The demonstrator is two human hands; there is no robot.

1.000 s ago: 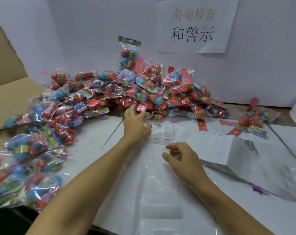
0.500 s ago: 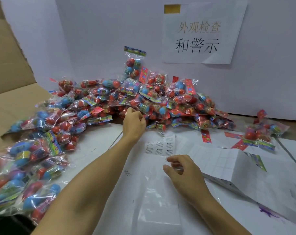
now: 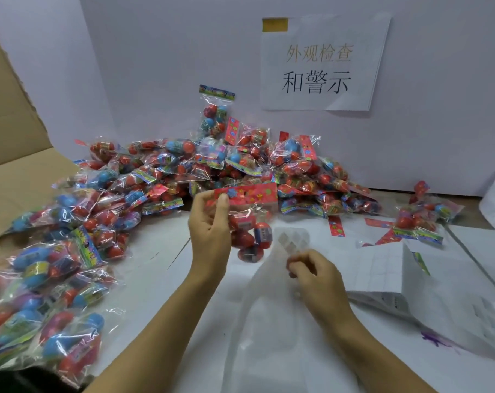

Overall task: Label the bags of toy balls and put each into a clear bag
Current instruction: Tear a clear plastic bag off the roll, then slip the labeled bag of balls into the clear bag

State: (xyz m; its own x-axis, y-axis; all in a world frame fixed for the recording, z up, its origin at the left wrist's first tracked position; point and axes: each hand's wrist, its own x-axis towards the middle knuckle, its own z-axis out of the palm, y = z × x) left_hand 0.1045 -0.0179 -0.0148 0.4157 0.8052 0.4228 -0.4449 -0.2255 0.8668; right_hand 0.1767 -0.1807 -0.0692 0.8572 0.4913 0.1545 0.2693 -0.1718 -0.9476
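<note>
Behind, pile of ball bags (image 3: pixel 212 171), left hand (image 3: pixel 211 222) pinching one bag (image 3: pixel 247 217), right hand (image 3: pixel 311 270) gripping clear bag (image 3: pixel 269 321), label sheets (image 3: pixel 388 268) beside.

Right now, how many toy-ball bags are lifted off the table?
1: the bag of toy balls hangs from the left hand, which pinches its red header. The rest lie in piles; none visibly raised.

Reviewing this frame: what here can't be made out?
- Head view, label strip lifted by the right hand: motion-blurred, print unreadable.
- Clear bag: translucent and smeared, its opening unclear.
- Ball bag gripped by the left hand: fingers hide its left part.
- Pile: cut off by the left edge.
</note>
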